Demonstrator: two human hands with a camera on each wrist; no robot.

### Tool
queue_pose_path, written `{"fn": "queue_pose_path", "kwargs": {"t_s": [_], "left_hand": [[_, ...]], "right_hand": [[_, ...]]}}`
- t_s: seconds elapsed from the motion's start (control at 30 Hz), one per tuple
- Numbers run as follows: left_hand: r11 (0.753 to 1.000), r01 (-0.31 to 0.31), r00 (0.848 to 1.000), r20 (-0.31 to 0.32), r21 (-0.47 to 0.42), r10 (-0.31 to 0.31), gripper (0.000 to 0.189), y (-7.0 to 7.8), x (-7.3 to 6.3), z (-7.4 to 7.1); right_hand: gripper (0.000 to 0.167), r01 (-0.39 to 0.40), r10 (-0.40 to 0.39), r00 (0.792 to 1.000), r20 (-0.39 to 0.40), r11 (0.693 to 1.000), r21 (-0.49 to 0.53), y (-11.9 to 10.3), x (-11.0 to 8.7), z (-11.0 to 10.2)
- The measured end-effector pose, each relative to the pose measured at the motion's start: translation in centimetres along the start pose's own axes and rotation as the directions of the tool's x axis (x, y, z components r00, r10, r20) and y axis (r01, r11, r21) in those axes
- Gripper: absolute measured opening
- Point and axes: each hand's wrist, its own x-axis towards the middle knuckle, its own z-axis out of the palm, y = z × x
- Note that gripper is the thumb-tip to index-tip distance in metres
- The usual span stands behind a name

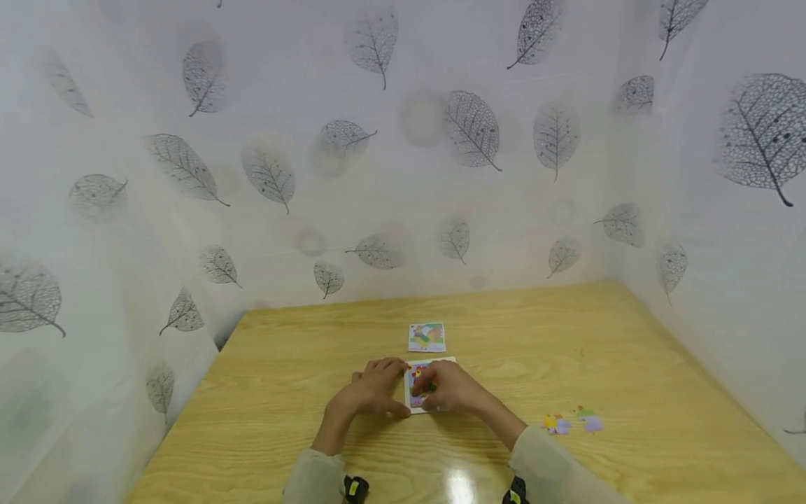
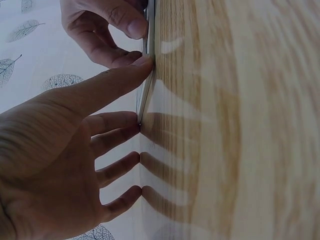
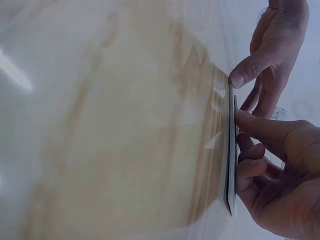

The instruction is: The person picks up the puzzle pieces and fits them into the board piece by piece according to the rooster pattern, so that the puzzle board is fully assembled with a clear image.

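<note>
A small jigsaw puzzle tray (image 1: 448,360) with a white border and a colourful bird picture lies flat on the wooden table. My left hand (image 1: 374,392) rests at its left side, fingers spread and fairly straight. The left thumb touches the tray's near edge, and the fingertips (image 2: 132,159) reach down to the tabletop. Over the tray's right part is my right hand (image 1: 450,387), its bent fingers and thumb (image 3: 245,119) touching the puzzle. Whether they pinch a piece is hidden. Part of the picture is covered by this hand.
A square picture card (image 1: 427,337) lies just behind the tray. To the right are loose puzzle pieces, a yellow and lilac group (image 1: 555,423) and a green and lilac one (image 1: 590,420). Leaf-patterned white sheeting (image 1: 403,175) encloses the table's back and sides.
</note>
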Motion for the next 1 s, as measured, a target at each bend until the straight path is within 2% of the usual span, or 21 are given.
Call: {"fn": "queue_pose_path", "kwargs": {"t_s": [0.2,0.37,0.5,0.63,0.77,0.87,1.0], "left_hand": [[1.0,0.006,1.0,-0.005,0.008,-0.006,0.079,-0.1,0.1,0.1],[1.0,0.0,1.0,0.0,0.009,0.0,0.079,-0.2,0.1,0.0],[1.0,0.006,1.0,0.002,0.014,-0.006,0.08,-0.2,0.1,0.1],[1.0,0.014,1.0,0.001,0.021,-0.014,0.081,-0.1,0.2,0.0],[1.0,0.021,1.0,0.006,0.016,-0.021,0.082,-0.2,0.4,0.1],[1.0,0.017,1.0,0.004,0.019,-0.017,0.082,-0.4,0.4,0.3],[1.0,0.008,1.0,-0.008,0.026,-0.008,0.083,-0.4,0.4,0.4]], "right_hand": [[0.011,-0.008,0.008,1.0,0.003,1.0,0.009,-0.1,-0.3,-0.1],[0.012,-0.015,0.014,0.999,0.039,0.999,0.042,-0.1,-0.9,-0.8],[0.019,-0.058,0.049,0.996,0.071,0.989,0.137,0.3,-1.8,-2.1],[0.027,-0.089,0.07,0.994,0.084,0.965,0.245,1.1,-2.9,-3.9],[0.03,-0.103,0.087,0.994,0.072,0.959,0.263,2.2,-4.3,-5.6],[0.033,-0.107,0.095,0.994,0.061,0.965,0.241,2.9,-5.5,-6.9],[0.038,-0.081,0.069,0.996,0.063,0.972,0.221,3.8,-7.2,-8.5]]}}
